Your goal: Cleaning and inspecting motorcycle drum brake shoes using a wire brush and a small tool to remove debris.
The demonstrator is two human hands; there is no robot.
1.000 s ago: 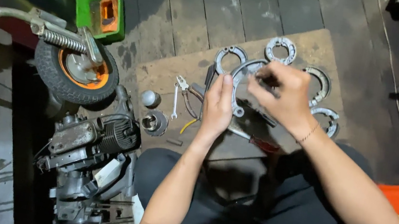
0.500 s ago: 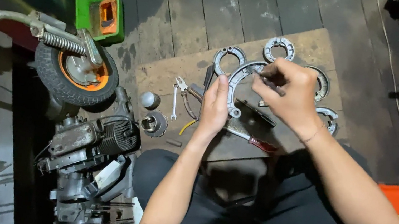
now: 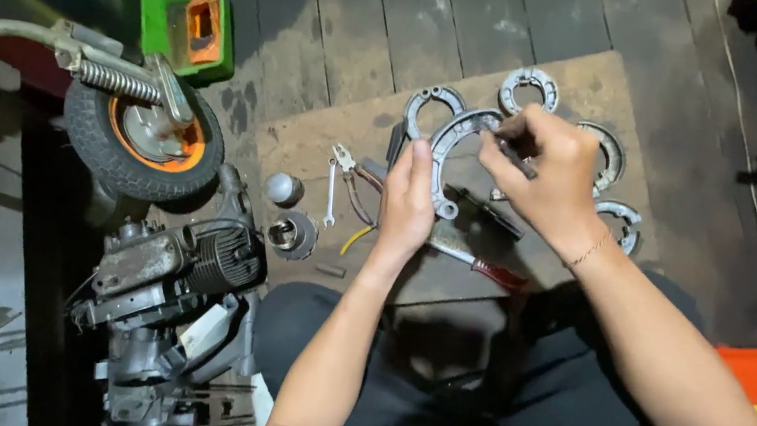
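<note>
At frame centre, the left hand grips a curved brake shoe. The right hand pinches a dark tool against it. A green box sits upper left.

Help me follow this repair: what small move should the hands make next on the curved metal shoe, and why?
Probably steady it and press the tool in. The left hand holds the curved brake shoe by its lower end, above the board. The right hand has a thin dark tool at its upper end, so a firmer left grip would likely stop twisting.
</note>
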